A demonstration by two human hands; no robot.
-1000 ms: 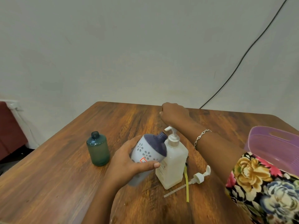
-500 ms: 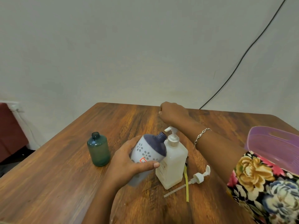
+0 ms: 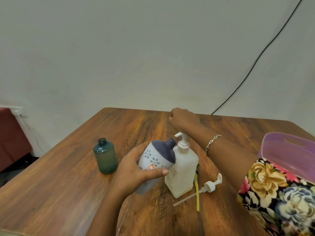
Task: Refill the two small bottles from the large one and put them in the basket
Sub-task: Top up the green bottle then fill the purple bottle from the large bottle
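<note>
My left hand (image 3: 136, 169) grips the large bottle (image 3: 157, 157), pale with flower prints and a dark purple shoulder. It is tilted right, and its uncapped neck leans against the white pump bottle (image 3: 183, 169) standing beside it. A small green bottle (image 3: 105, 156) stands uncapped to the left, apart from both hands. My right hand (image 3: 182, 118) reaches over the pump bottle to the far side of the table, knuckles up and fingers curled. Nothing shows inside it. The purple basket (image 3: 289, 150) sits at the right edge.
A loose white pump head (image 3: 210, 185) with its tube lies right of the white bottle, next to a yellow strip (image 3: 197, 193). All of it rests on a wooden table (image 3: 68, 193) against a wall. A black cable (image 3: 255, 62) runs down that wall.
</note>
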